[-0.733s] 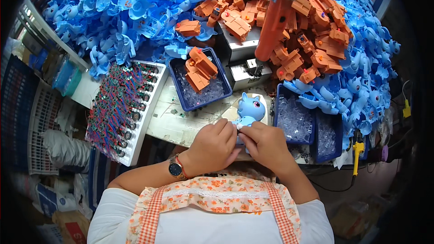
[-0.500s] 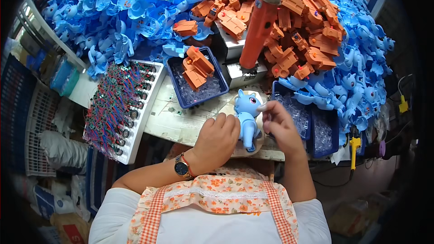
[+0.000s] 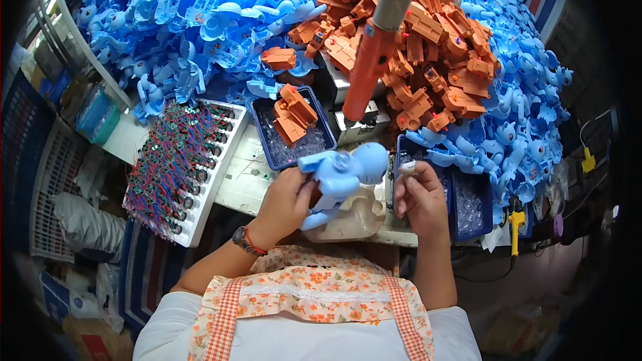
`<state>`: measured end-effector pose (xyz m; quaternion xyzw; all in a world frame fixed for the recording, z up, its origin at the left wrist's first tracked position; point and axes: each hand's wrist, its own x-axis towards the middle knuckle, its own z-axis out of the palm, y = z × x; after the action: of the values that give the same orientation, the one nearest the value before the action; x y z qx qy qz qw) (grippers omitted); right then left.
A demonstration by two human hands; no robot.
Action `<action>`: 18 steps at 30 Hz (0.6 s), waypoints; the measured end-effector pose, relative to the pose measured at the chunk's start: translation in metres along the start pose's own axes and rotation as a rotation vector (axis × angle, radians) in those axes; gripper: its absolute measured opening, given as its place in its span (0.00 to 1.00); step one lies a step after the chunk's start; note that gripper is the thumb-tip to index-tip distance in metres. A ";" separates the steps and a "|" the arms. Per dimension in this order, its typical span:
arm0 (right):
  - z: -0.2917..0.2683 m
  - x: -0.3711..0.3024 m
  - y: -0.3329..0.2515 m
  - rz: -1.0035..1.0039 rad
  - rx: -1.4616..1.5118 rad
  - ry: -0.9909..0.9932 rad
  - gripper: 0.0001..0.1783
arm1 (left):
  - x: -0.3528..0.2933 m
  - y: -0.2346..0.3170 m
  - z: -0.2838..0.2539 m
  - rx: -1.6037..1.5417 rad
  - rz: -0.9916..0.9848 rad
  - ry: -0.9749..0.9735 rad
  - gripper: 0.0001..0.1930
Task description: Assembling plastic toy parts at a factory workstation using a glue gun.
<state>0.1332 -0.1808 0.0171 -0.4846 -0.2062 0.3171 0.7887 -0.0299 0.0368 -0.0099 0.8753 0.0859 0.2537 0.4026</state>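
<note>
My left hand is closed round the side of a light-blue plastic pony figure, holding it tilted with its head toward the right. The figure is raised over a worn beige block at the table's front edge. Apart from the figure, on its right, my right hand has thumb and fingers pinched together. Something small and whitish shows at those fingertips; whether it is a held part or a finger cover I cannot make out.
An orange cylindrical tool hangs above the bench. Blue shell parts and orange housings are heaped behind. Blue bins hold clear pieces. A white foam tray carries wired boards; a yellow-handled tool hangs at right.
The pony figure, which lay face up on the beige block, has been lifted and turned over in my left hand. My right hand has drawn away from it, slightly lower.
</note>
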 end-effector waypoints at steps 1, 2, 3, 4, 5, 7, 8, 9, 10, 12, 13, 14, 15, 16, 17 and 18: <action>0.005 -0.001 0.003 -0.035 0.024 -0.038 0.11 | -0.002 0.001 0.001 0.001 -0.001 0.012 0.14; 0.017 -0.001 0.001 -0.091 -0.019 -0.051 0.13 | -0.004 0.002 0.004 -0.411 -0.228 0.018 0.14; 0.016 0.003 0.000 -0.146 -0.079 -0.172 0.16 | -0.003 0.004 0.006 -0.827 -0.449 0.024 0.13; 0.029 0.005 -0.006 -0.160 -0.154 -0.181 0.17 | -0.004 0.006 0.005 -1.027 -0.566 -0.003 0.15; 0.045 0.007 -0.011 -0.175 -0.229 -0.185 0.18 | -0.005 0.004 0.008 -1.028 -0.565 0.013 0.15; 0.059 0.011 -0.010 -0.223 -0.276 -0.246 0.16 | -0.010 0.000 0.017 -1.148 -0.586 0.070 0.15; 0.065 0.012 -0.009 -0.276 -0.320 -0.292 0.14 | -0.011 0.000 0.019 -1.172 -0.584 0.082 0.15; 0.071 0.015 -0.005 -0.274 -0.323 -0.301 0.14 | -0.012 0.002 0.019 -1.176 -0.581 0.092 0.15; 0.075 0.018 0.000 -0.381 -0.490 -0.295 0.15 | -0.012 0.004 0.019 -1.179 -0.598 0.113 0.15; 0.084 0.017 0.014 -0.420 -0.630 -0.180 0.16 | -0.012 0.012 0.020 -1.201 -0.617 0.170 0.15; 0.086 0.018 0.017 -0.419 -0.633 -0.192 0.16 | -0.012 0.011 0.020 -1.205 -0.614 0.182 0.15; 0.088 0.020 0.020 -0.478 -0.710 -0.195 0.15 | -0.012 0.009 0.021 -1.213 -0.606 0.215 0.15; 0.090 0.021 0.022 -0.537 -0.787 -0.197 0.15 | -0.013 0.008 0.021 -1.220 -0.598 0.248 0.15; 0.092 0.020 0.025 -0.544 -0.803 -0.163 0.12 | -0.014 0.006 0.023 -1.224 -0.596 0.255 0.15; 0.094 0.019 0.029 -0.544 -0.806 -0.172 0.12 | -0.015 0.002 0.026 -1.194 -0.571 0.288 0.15; 0.095 0.018 0.032 -0.500 -0.732 -0.150 0.12 | -0.015 0.000 0.028 -1.163 -0.547 0.320 0.15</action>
<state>0.0761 -0.0970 0.0308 -0.6428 -0.4721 0.0570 0.6006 -0.0288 0.0130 -0.0307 0.4135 0.2131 0.2743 0.8416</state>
